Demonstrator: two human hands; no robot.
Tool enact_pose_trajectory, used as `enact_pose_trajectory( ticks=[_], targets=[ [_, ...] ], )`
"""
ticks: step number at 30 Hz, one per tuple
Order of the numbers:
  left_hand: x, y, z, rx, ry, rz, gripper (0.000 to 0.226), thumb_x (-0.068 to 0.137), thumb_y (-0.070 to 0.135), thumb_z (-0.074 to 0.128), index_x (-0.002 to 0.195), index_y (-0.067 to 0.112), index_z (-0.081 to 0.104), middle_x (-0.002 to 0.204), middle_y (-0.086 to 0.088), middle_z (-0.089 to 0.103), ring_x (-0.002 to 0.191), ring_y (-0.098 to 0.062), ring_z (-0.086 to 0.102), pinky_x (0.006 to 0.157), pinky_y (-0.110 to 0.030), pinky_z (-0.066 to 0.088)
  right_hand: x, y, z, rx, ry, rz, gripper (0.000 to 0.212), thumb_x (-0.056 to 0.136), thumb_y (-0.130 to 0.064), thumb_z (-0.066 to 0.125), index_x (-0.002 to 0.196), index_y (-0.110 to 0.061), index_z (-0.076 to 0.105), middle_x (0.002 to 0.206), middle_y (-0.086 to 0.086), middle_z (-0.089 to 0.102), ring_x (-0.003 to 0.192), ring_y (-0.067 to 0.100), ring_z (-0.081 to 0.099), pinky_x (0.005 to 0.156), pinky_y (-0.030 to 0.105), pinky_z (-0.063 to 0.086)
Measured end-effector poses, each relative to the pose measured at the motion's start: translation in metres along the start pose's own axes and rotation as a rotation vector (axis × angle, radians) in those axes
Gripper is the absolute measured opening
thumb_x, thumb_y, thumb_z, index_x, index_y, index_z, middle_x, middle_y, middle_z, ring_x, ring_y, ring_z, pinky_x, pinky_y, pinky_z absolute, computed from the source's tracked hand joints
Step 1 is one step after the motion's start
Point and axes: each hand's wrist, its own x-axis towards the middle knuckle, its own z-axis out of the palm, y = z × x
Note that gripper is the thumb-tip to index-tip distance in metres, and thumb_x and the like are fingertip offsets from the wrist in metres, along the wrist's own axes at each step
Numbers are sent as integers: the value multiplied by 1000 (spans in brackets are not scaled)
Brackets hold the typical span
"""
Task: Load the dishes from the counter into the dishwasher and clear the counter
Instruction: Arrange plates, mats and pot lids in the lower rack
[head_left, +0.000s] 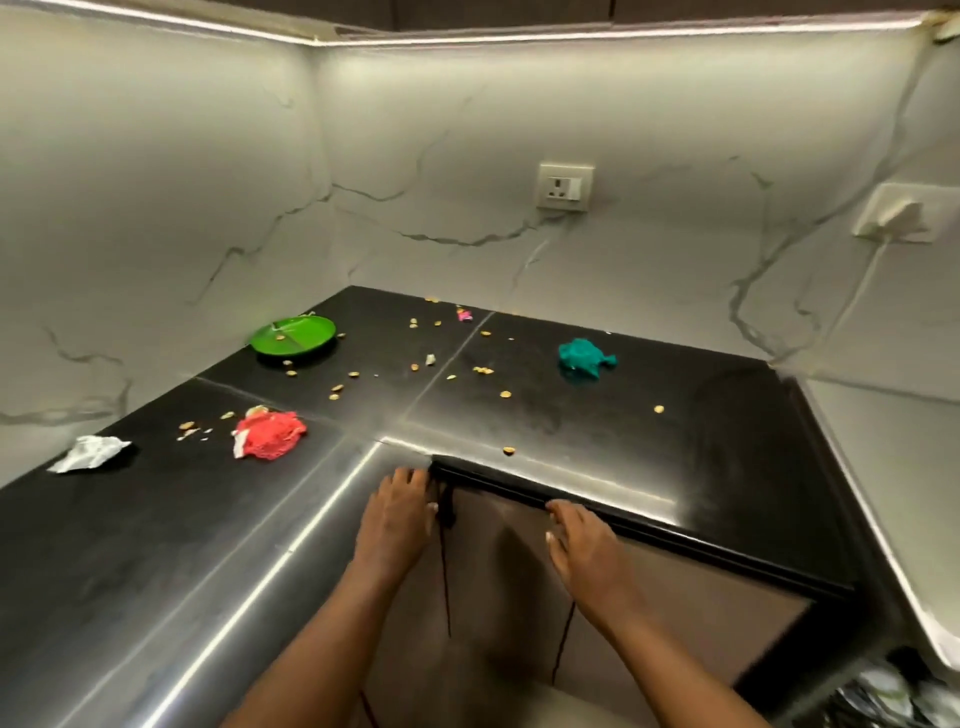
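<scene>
Both hands reach to the inner corner of the glossy black L-shaped stone bench (156, 545), at the dark top edge of a brown cabinet door (649, 597) below it. The left hand (397, 514) lies flat, fingers straight, against the corner; the right hand (582, 545) rests on the door's edge with fingers loosely extended — neither holds anything. A round green plastic plate (293, 336) sits near the back wall. Scattered around it are yellow crumbs (337, 392), a crumpled red wrapper (270, 434), a crumpled white paper (88, 453) and a teal crumpled wad (584, 359).
</scene>
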Motion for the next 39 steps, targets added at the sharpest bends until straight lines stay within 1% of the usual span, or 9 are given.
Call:
enact_pose_trajectory(
  ticks=[3, 10, 17, 23, 26, 31, 34, 36, 39],
  targets=[
    [41, -40, -5, 13, 33, -96, 41, 85, 30, 66, 120, 12, 57, 119, -10, 56, 108, -31, 55, 90, -41, 46, 48, -5, 37, 59, -14, -27, 32, 82, -10, 71, 113, -10, 64, 102, 6, 68, 90, 25, 67, 79, 37, 56],
    [151, -118, -12, -29, -24, -365, 68, 80, 39, 75, 131, 6, 45, 130, -15, 46, 119, -32, 46, 100, -39, 39, 182, -31, 113, 209, -62, -167, 27, 82, -6, 69, 109, -9, 66, 101, 6, 68, 90, 24, 67, 79, 39, 57],
    [263, -190, -12, 94, -171, -504, 79, 70, 22, 83, 132, 1, 40, 138, -20, 34, 129, -40, 32, 107, -44, 35, 303, -49, 182, 308, -140, -317, 29, 85, -10, 62, 114, -11, 65, 107, 2, 66, 94, 21, 65, 83, 37, 54],
    [319, -258, -13, 101, -438, -653, 121, 57, 45, 90, 148, 4, 22, 155, -25, 11, 141, -47, 16, 113, -53, 29, 386, -73, 245, 320, -143, -384, 30, 80, -1, 66, 110, -7, 65, 102, 7, 66, 90, 29, 63, 78, 39, 53],
    [327, -279, -7, 124, -536, -652, 128, 53, 58, 87, 151, 8, 21, 154, -22, 17, 140, -42, 24, 111, -47, 34, 424, -93, 277, 330, -200, -397, 32, 79, -5, 63, 111, -6, 64, 101, 12, 66, 92, 35, 62, 78, 43, 53],
    [329, -282, -2, 164, -547, -638, 130, 58, 59, 84, 154, 8, 12, 159, -22, 6, 143, -42, 19, 114, -42, 28, 482, -138, 335, 154, -335, -539, 52, 73, -8, 63, 125, -5, 59, 117, 17, 60, 103, 39, 56, 84, 46, 49],
    [325, -281, 1, 162, -546, -634, 130, 61, 60, 82, 154, 9, 7, 160, -21, 1, 144, -43, 14, 115, -42, 24, 505, -158, 364, 55, -369, -596, 50, 78, -8, 64, 128, -8, 58, 123, 19, 58, 112, 40, 52, 89, 45, 44],
    [325, -280, 0, 153, -549, -638, 131, 61, 59, 82, 155, 10, 6, 160, -20, -1, 145, -43, 11, 116, -43, 23, 517, -165, 379, -39, -407, -652, 38, 84, -12, 61, 122, -10, 60, 115, 19, 60, 108, 39, 52, 87, 44, 41],
    [328, -281, -1, 128, -564, -651, 132, 61, 56, 83, 155, 10, 3, 160, -20, -4, 146, -43, 6, 118, -45, 22, 529, -175, 389, -127, -346, -735, 20, 77, -8, 66, 98, -7, 65, 88, 19, 59, 83, 38, 57, 71, 43, 43]
  ],
)
